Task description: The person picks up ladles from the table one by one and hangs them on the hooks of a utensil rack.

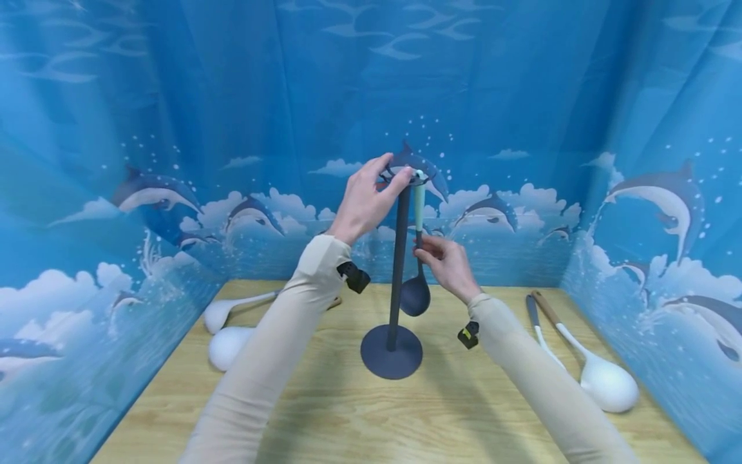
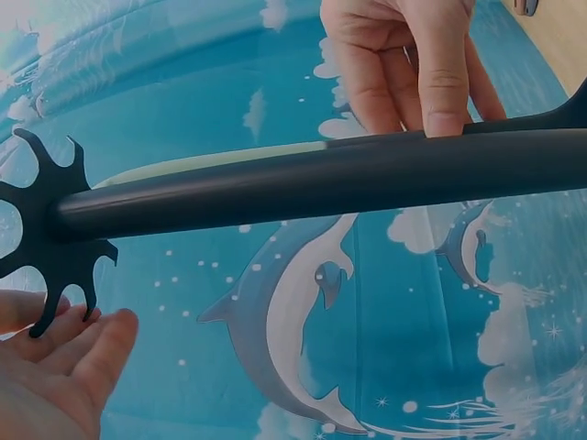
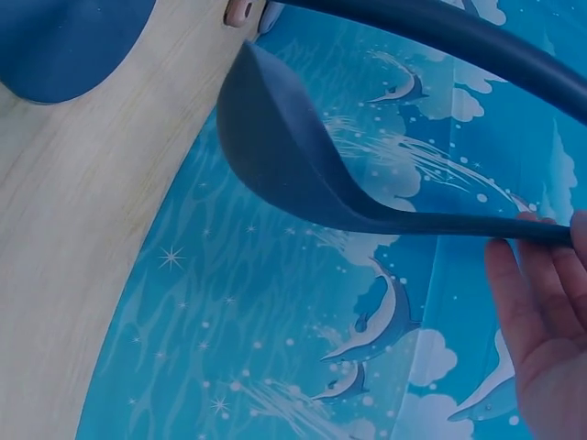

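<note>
A dark utensil stand [image 1: 400, 264] rises from a round base on the table, with a ring of curved hooks [image 2: 55, 220] at its top. My left hand [image 1: 362, 196] grips the edge of that top, thumb and fingers at the hooks. Along the pole's right side hangs a dark ladle [image 1: 415, 298] with a pale green handle [image 1: 419, 206], its bowl above the table. My right hand [image 1: 446, 264] pinches the ladle's dark shaft between thumb and fingers. The handle's upper end reaches the hooks; whether it is hooked there, I cannot tell.
At the left of the wooden table [image 1: 359, 419] lie a white ladle [image 1: 217, 316] and another white-bowled utensil [image 1: 228, 348], partly behind my left arm. A white ladle with a wooden handle [image 1: 611, 385] and a grey-handled utensil [image 1: 532, 309] lie right. Dolphin-printed curtains [image 1: 348, 77] surround the table.
</note>
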Available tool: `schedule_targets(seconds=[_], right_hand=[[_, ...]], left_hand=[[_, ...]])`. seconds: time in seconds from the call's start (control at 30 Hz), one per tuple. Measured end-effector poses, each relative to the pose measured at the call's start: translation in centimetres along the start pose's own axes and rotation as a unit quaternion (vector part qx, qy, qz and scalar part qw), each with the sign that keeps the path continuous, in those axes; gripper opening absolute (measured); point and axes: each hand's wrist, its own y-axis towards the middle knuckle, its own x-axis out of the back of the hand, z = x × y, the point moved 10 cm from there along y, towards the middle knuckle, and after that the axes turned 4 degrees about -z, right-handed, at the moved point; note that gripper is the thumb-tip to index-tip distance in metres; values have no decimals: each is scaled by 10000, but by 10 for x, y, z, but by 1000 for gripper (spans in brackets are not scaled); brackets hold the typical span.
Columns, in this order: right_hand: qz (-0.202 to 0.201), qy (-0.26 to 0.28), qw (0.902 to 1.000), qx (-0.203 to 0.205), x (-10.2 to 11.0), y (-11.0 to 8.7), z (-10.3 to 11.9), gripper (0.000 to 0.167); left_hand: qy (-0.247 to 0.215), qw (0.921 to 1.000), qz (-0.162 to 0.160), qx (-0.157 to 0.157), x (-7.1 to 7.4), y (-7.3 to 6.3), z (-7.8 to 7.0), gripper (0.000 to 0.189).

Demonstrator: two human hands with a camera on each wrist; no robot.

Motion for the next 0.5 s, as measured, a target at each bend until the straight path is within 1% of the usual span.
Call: schedule_targets(seconds=[0.17, 0.33, 0.5], right_hand=[[41, -88, 9999, -42, -1, -2, -5, 30], [127, -69, 9998, -126, -3, -3, -8, 35], [250, -94, 9995, -187, -5, -8, -10, 39]], left_hand=[[-53, 10000, -43, 17, 1, 0, 1, 72], [16, 9999, -135, 38, 5, 0, 2, 72], [143, 9998, -137, 33, 6, 0, 2, 74]])
